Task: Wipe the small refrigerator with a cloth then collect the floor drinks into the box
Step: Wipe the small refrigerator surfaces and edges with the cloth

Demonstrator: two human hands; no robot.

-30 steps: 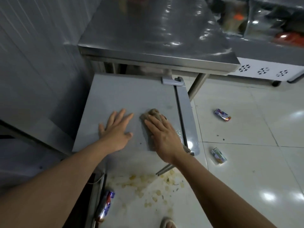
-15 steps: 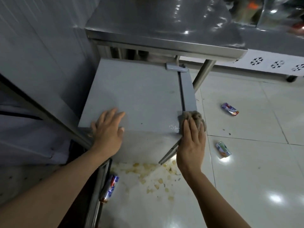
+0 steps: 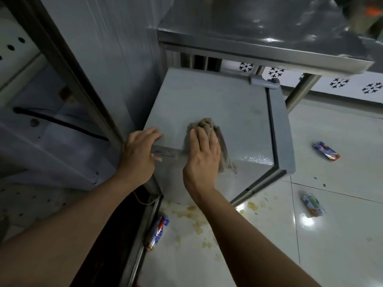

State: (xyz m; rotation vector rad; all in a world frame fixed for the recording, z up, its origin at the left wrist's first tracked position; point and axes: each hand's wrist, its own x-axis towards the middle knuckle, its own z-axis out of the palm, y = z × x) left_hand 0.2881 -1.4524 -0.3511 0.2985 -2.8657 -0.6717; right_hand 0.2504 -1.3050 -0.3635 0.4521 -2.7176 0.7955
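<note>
R hand (image 3: 204,154) lies flat, fingers straight, pressing brown cloth (image 3: 209,129) onto top of small fridge (image 3: 238,121); cloth sticks out ahead of & to the right of the fingers. L hand (image 3: 138,154), fingers relaxed & holding nothing, rests on fridge's near-left corner, just left of R hand. Drinks on floor: blue can (image 3: 157,230) below the wrists, pack (image 3: 326,151) & carton (image 3: 313,205) well right of R hand. Steel table (image 3: 259,38) beyond.

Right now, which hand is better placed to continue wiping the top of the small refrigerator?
The right hand: it presses flat on the cloth on the refrigerator top. The left hand only rests at the near left edge, without a cloth.
</note>
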